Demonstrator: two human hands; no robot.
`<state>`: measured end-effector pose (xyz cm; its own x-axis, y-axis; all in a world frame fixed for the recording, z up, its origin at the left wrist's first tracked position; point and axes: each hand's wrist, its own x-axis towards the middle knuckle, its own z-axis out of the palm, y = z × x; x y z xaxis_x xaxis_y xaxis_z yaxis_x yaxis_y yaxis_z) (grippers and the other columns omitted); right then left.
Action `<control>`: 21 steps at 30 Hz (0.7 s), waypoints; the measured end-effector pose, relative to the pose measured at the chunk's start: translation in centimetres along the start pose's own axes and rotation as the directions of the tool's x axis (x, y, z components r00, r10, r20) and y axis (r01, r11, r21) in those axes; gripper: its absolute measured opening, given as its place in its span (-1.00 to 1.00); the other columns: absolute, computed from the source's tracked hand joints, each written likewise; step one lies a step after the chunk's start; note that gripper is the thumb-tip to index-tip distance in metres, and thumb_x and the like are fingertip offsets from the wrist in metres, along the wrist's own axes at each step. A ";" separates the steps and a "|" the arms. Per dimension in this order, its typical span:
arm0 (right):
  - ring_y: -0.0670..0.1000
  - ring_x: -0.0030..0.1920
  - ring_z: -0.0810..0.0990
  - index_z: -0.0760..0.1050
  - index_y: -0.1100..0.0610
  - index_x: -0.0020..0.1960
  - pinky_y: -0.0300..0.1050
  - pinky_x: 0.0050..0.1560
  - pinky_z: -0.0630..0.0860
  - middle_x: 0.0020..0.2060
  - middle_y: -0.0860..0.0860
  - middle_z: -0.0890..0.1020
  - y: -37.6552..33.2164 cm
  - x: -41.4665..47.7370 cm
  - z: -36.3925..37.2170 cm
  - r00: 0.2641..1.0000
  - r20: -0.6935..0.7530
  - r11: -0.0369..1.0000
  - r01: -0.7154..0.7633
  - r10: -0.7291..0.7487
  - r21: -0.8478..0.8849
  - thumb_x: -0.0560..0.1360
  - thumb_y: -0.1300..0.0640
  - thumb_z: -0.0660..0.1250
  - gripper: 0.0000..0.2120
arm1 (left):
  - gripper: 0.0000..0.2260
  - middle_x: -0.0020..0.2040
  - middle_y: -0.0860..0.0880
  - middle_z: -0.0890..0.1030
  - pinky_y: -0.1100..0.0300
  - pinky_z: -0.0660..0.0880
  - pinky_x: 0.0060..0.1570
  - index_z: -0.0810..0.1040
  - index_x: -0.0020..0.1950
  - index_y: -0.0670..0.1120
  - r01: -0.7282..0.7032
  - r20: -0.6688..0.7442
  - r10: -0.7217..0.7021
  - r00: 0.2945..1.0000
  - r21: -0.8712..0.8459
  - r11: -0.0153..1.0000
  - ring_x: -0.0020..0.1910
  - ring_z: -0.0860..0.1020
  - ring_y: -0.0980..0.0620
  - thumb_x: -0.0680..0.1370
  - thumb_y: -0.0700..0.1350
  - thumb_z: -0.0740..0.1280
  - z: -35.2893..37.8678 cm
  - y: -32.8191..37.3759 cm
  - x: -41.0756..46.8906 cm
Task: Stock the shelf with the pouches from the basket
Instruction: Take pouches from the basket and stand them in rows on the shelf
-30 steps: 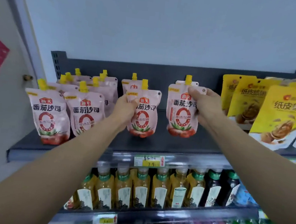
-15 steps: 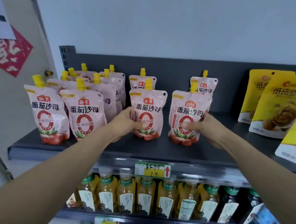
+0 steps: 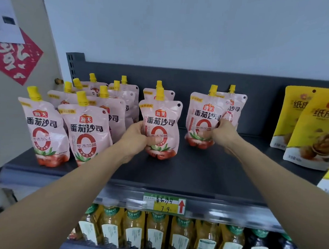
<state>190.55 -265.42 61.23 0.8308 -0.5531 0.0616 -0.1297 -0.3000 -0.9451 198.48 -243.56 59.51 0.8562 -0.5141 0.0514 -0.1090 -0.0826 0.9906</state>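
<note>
Pink spouted pouches with yellow caps stand on the dark top shelf (image 3: 195, 171). My left hand (image 3: 137, 136) grips the lower left side of the middle front pouch (image 3: 162, 124), which stands upright on the shelf. My right hand (image 3: 222, 134) holds the right edge of the right front pouch (image 3: 202, 117), also upright on the shelf. One more pouch stands behind each of them. Several other pouches (image 3: 85, 126) are grouped at the shelf's left. The basket is out of view.
Yellow nut bags (image 3: 315, 131) stand at the shelf's right end. A price tag (image 3: 164, 203) hangs on the shelf's front rail. Juice bottles (image 3: 152, 234) fill the shelf below. A wall with a red paper sign (image 3: 12, 59) is at the left.
Both pouches came down from mid-air and now stand on the shelf. My hands slid lower on them, and the view shifted closer and to the left.
</note>
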 end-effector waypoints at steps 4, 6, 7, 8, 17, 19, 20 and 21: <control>0.14 0.20 0.56 0.45 0.28 0.23 -0.08 0.04 0.46 0.15 0.13 0.61 0.0 3.0 1.5 1.000 0.030 1.000 -0.009 0.010 -0.017 0.33 0.42 0.46 -0.50 | -0.64 0.04 -0.05 0.66 0.24 0.53 -0.25 0.53 0.19 -0.16 0.034 -0.055 -0.033 0.998 0.002 0.999 -0.01 0.62 -0.01 0.42 -0.37 0.40 -0.2 0.3 0.1; 0.14 0.20 0.56 0.44 0.27 0.23 -0.07 0.07 0.47 0.16 0.13 0.61 0.2 4.4 2.1 0.999 0.035 0.999 -0.009 0.011 -0.033 0.32 0.43 0.46 -0.50 | -0.65 0.01 -0.03 0.65 0.27 0.51 -0.27 0.52 0.17 -0.13 0.046 -0.069 -0.045 0.997 0.021 0.999 -0.05 0.61 0.03 0.43 -0.38 0.39 -0.3 0.2 0.0; 0.13 0.20 0.56 0.45 0.26 0.21 -0.06 0.10 0.48 0.15 0.12 0.62 0.2 5.0 2.3 0.999 0.038 0.999 -0.005 0.007 -0.043 0.32 0.42 0.47 -0.50 | -0.65 0.01 -0.02 0.65 0.28 0.51 -0.27 0.52 0.17 -0.12 0.052 -0.079 -0.049 0.996 0.033 0.998 -0.04 0.61 0.03 0.43 -0.37 0.39 -0.4 0.1 0.0; 0.14 0.19 0.56 0.45 0.24 0.20 -0.03 0.14 0.49 0.14 0.12 0.62 0.4 5.5 2.4 0.999 0.038 0.999 0.000 0.002 -0.053 0.31 0.42 0.48 -0.51 | -0.65 0.01 -0.02 0.64 0.27 0.51 -0.26 0.52 0.17 -0.12 0.058 -0.090 -0.054 0.995 0.039 0.998 -0.04 0.61 0.04 0.43 -0.37 0.39 -0.4 0.0 0.0; 0.16 0.27 0.52 0.37 0.24 0.28 0.10 0.31 0.44 0.22 0.14 0.57 0.7 7.6 2.7 0.999 -0.029 0.987 0.027 -0.032 -0.159 0.36 0.37 0.45 -0.47 | -0.64 -0.05 0.04 0.64 0.23 0.53 -0.15 0.51 0.17 -0.09 0.075 -0.160 -0.068 0.985 0.037 0.996 -0.05 0.60 0.06 0.42 -0.37 0.39 -0.7 -1.0 0.5; 0.17 0.27 0.51 0.35 0.22 0.28 0.09 0.31 0.44 0.23 0.14 0.56 1.1 7.8 2.8 0.996 -0.076 0.975 0.032 -0.050 -0.221 0.38 0.30 0.46 -0.47 | -0.62 0.00 -0.01 0.65 0.19 0.54 -0.10 0.51 0.19 -0.11 0.072 -0.172 -0.064 0.983 0.038 0.997 0.03 0.60 -0.02 0.42 -0.37 0.40 -0.6 -1.1 0.4; 0.18 0.27 0.50 0.34 0.23 0.28 0.07 0.30 0.44 0.23 0.14 0.55 1.2 7.8 2.8 0.995 -0.089 0.969 0.027 -0.050 -0.247 0.39 0.27 0.46 -0.47 | -0.61 0.03 -0.02 0.65 0.17 0.55 -0.08 0.51 0.20 -0.11 0.074 -0.176 -0.066 0.982 0.040 0.996 0.05 0.60 -0.03 0.42 -0.37 0.40 -0.6 -1.1 0.4; 0.19 0.28 0.49 0.33 0.24 0.29 0.06 0.29 0.43 0.24 0.15 0.53 1.3 7.6 2.8 0.995 -0.095 0.962 0.016 -0.043 -0.272 0.39 0.25 0.46 -0.47 | -0.60 0.06 -0.03 0.65 0.14 0.56 -0.03 0.51 0.21 -0.10 0.077 -0.180 -0.068 0.981 0.045 0.996 0.07 0.60 -0.04 0.42 -0.36 0.41 -0.6 -1.2 0.4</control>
<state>198.23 -267.81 59.58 0.7806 -0.6108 0.1327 -0.2587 -0.5090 -0.8210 199.20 -243.16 58.44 0.9384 -0.3455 0.0063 -0.0656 -0.1603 0.9849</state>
